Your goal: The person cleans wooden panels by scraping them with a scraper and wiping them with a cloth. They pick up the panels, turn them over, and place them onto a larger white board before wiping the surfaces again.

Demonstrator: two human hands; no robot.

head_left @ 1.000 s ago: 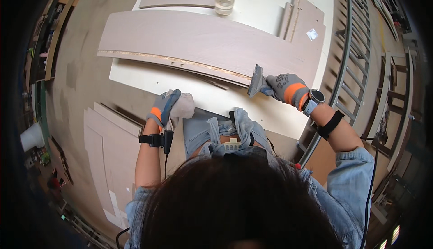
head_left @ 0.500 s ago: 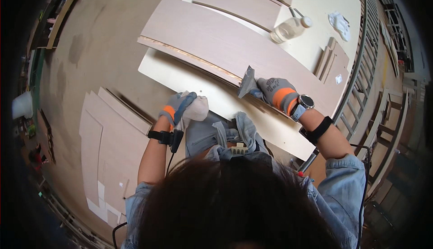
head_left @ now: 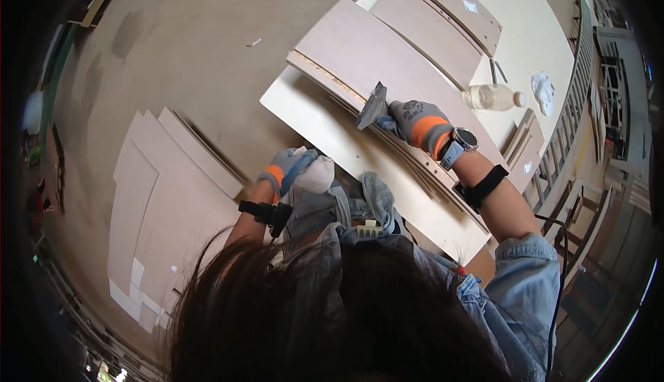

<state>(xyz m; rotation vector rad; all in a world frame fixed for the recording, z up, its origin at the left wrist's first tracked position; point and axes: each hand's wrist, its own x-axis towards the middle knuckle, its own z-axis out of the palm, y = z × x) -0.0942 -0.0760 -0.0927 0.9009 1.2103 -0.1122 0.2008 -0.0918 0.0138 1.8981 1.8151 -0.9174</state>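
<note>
The right grip (head_left: pixel 419 120), gloved grey and orange, is clamped on a scraper (head_left: pixel 373 107), its flat metal blade jutting left at the rough edge of a long, smooth pinkish board (head_left: pixel 394 50). The left grip (head_left: pixel 288 168) clutches a crumpled pale cloth (head_left: pixel 318 175). The board lies on a white desk (head_left: pixel 289 103) near a clear bottle (head_left: pixel 492 97), above a stained workshop floor (head_left: pixel 207 50).

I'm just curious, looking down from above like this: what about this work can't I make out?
All in the head view:
- Handle of the scraper: mostly hidden in the gloved right hand.
- Full shape of the pale cloth: bunched and partly covered by the left hand.
- Underside of the long board: faces away from the camera.
- Print on the white label: too small to read.
</note>
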